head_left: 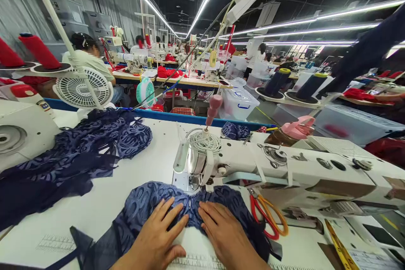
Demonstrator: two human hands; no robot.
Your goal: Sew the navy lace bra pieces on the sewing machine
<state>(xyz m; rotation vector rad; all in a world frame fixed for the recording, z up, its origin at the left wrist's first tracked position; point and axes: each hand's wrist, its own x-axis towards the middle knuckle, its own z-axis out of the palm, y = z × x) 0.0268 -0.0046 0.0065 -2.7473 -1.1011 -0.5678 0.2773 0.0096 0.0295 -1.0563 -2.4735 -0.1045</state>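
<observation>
A navy lace bra [141, 204] lies spread across the white sewing table, its upper middle edge close to the presser foot [193, 182] of a sewing machine [243, 160]. My left hand [161, 234] rests flat on the left cup, fingers spread. On the right cup, my right hand [223, 232] lies flat with its fingers close together and pointing toward the middle. Both hands press the fabric without gripping it. Whether the needle is in the lace cannot be made out. Scissors [268, 215] with red and orange handles lie right of the bra.
A heap of navy lace pieces [72, 147] covers the table's left side. More navy lace [234, 130] sits behind the machine. A white fan [84, 87] stands at the back left, and a yellow tape measure [341, 247] lies at the right. Beyond, a person [90, 61] sits near other machines.
</observation>
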